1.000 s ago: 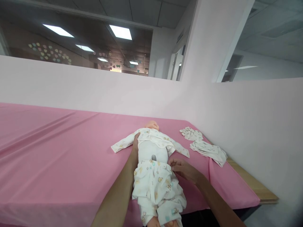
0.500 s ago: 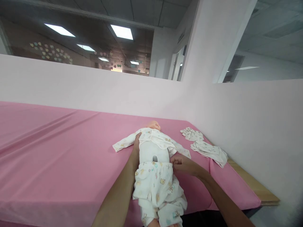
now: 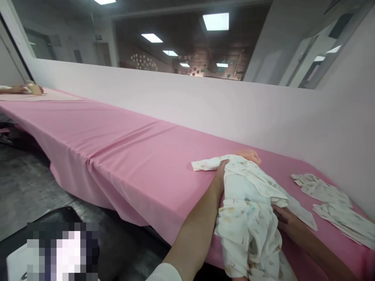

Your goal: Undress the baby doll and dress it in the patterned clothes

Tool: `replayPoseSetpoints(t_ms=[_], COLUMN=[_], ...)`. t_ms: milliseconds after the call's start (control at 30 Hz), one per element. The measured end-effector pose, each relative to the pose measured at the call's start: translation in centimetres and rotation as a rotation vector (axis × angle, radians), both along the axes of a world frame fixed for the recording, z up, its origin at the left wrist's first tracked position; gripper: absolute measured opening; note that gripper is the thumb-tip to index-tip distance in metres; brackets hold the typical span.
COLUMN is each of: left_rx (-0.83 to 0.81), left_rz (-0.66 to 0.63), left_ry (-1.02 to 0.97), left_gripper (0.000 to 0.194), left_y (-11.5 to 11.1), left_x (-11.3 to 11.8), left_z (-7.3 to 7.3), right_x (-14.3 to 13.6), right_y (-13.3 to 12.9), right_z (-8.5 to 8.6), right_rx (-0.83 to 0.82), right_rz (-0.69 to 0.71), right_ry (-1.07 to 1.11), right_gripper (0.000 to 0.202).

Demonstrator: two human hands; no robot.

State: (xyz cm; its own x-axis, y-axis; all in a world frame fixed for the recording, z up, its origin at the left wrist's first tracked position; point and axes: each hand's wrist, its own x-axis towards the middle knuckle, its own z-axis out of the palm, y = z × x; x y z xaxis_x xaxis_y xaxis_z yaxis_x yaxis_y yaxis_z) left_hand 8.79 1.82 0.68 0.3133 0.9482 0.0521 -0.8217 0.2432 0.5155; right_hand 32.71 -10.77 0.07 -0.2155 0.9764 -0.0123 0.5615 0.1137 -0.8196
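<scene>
On the pink table a doll lies on its back, long axis running away from the person, head far. Left hand cups its left flank, fingers wrapped behind; right hand grips the trousers at the other hip, partly hidden. Spare clothes lie well right. Since a second ago, the view has swung left and the trousers sit higher.

1. Your left hand rests at the doll's left side, your right hand at its right.
2. Loose clothes lie right of your right hand, on the table.
</scene>
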Motion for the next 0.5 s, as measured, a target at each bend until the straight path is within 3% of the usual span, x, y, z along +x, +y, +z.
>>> replayPoseSetpoints(t_ms=[133,233,333,500], left_rx=[-0.016,-0.001,-0.008,-0.079], left_rz=[-0.077,-0.141,-0.16,-0.129], left_ry=[-0.057,-0.114,-0.132,-0.113], left_gripper=[0.04,0.043,0.042,0.037], left_y=[1.3,1.8,2.0,2.1], left_x=[1.4,1.8,1.6,1.1], left_z=[-0.2,-0.3,-0.5,-0.6], right_x=[0.8,0.9,1.1,1.5], right_y=[0.5,1.3,2.0,2.4], right_z=[-0.4,-0.2,0.0,-0.8], right_rx=[0.026,0.129,0.217,0.213], right_rz=[-0.057,-0.098,-0.188,-0.186], right_ry=[-0.055,-0.169,-0.259,-0.319], right_gripper=[0.041,0.036,0.035,0.033])
